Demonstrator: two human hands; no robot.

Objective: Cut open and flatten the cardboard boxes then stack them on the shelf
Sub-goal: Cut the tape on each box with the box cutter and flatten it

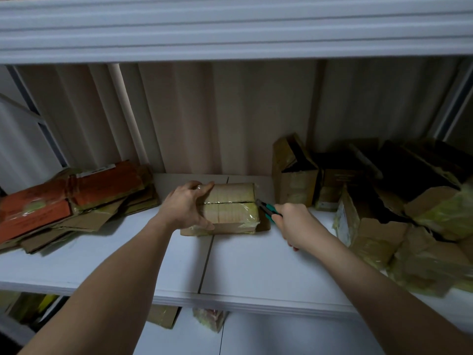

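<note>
You are slitting the taped box (231, 208): left hand (185, 204) gripping its left end, right hand (294, 224) holding the cutter (267, 210) at its right end; next, probably flatten it.

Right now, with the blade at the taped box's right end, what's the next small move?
Probably draw the teal-handled utility knife leftward along the centre seam of the small taped cardboard box: right hand has its tip there, left hand steadies the box.

No text can be read; print on the orange flattened boxes (64, 198) is blurred.
</note>
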